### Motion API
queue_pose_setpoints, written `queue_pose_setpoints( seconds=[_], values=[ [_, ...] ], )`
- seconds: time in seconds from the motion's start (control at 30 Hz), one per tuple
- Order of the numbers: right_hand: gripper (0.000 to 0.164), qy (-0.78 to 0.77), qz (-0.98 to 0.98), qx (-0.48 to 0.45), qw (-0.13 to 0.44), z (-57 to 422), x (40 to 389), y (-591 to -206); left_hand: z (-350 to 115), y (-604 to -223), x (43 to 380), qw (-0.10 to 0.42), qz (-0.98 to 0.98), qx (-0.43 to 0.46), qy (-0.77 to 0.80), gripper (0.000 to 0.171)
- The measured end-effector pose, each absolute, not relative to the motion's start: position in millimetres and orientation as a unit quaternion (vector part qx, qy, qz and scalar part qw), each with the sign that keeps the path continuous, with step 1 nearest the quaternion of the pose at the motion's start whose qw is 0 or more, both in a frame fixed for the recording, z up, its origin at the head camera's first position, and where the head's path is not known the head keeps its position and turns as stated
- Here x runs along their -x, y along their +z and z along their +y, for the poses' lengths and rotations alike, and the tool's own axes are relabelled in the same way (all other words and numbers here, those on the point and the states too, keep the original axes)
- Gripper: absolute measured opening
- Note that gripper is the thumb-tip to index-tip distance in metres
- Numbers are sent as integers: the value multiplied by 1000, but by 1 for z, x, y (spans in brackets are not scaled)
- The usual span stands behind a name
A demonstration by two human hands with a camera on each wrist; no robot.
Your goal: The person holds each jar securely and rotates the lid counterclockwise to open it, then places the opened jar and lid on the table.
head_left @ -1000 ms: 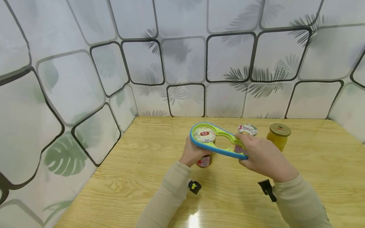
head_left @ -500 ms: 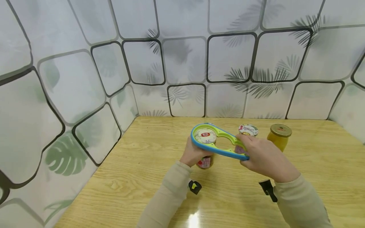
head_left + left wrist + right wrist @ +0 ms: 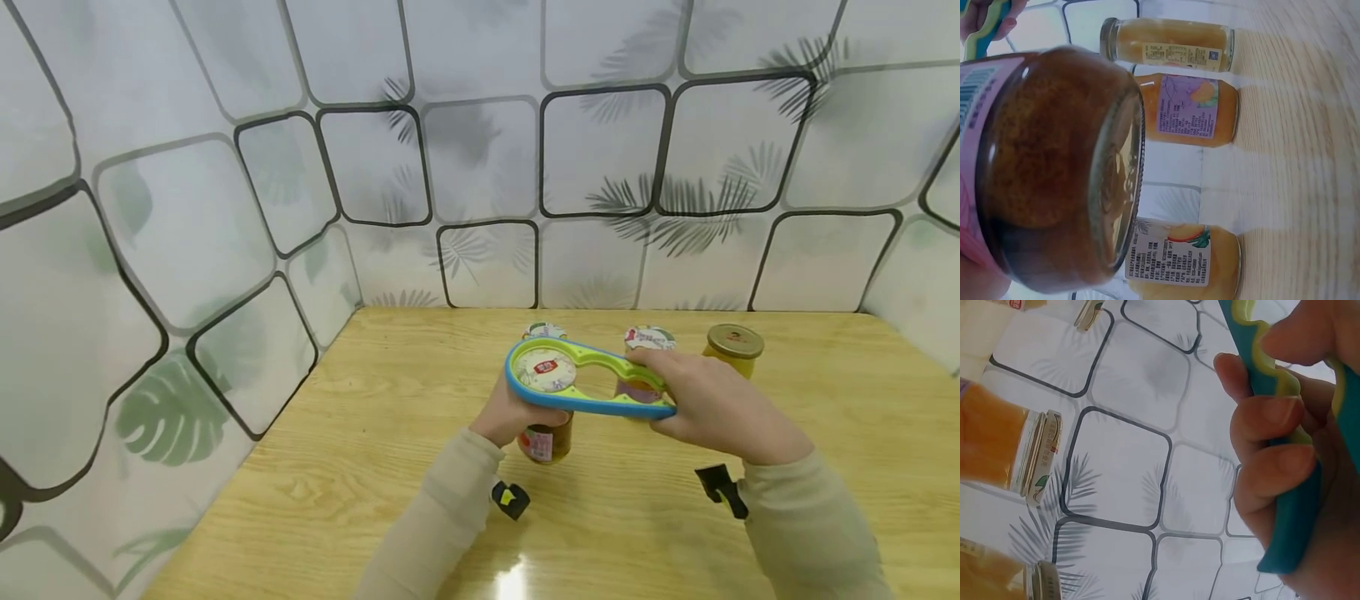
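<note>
My left hand (image 3: 510, 410) grips a glass jar (image 3: 546, 442) with dark brown contents and a pink label. In the left wrist view this jar (image 3: 1054, 169) is tilted, its base off the table. A blue and green jar opener (image 3: 600, 407) sits with its ring around the patterned lid (image 3: 546, 369). With its fingers curled round both handles, my right hand (image 3: 716, 406) holds the opener. The right wrist view shows those fingers (image 3: 1272, 462) wrapped over the wavy-edged handle (image 3: 1297, 519).
Behind the hands stand three more jars on the wooden table (image 3: 405, 367): a pale one (image 3: 1175, 259), an orange one with a purple label (image 3: 1188, 109), and a yellow one with a gold lid (image 3: 735, 342). A patterned wall covering (image 3: 495, 167) rises at the table's back edge.
Both hands, the jar and the opener have shifted slightly right and nearer to me. The opener lies more level, and the jar behind has come into fuller view.
</note>
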State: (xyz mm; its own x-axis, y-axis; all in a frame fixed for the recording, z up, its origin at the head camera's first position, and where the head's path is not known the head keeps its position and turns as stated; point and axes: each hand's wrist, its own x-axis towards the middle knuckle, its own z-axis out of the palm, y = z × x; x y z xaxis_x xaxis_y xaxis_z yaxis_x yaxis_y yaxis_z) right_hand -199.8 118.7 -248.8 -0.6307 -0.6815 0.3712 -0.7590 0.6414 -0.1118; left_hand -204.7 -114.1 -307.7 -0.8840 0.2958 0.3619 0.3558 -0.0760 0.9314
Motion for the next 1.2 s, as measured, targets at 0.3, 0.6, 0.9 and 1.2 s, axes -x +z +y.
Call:
queue_pose_setpoints(
  seconds=[0.3,0.6,0.9,1.2],
  values=[
    [60,148,-888,-413,137,125,202,-248,-115,-311,206,-21,-650,269,-711,80],
    [62,159,-884,-422,125,130,204,-249,-118,-308,205,-35,-657,287,-696,77],
    [61,169,-874,-435,135,132,204,-249,-119,-305,202,-57,-646,299,-700,69],
    [64,178,-862,-451,146,134,206,-250,-119,-300,198,-67,-658,309,-683,67]
  ],
)
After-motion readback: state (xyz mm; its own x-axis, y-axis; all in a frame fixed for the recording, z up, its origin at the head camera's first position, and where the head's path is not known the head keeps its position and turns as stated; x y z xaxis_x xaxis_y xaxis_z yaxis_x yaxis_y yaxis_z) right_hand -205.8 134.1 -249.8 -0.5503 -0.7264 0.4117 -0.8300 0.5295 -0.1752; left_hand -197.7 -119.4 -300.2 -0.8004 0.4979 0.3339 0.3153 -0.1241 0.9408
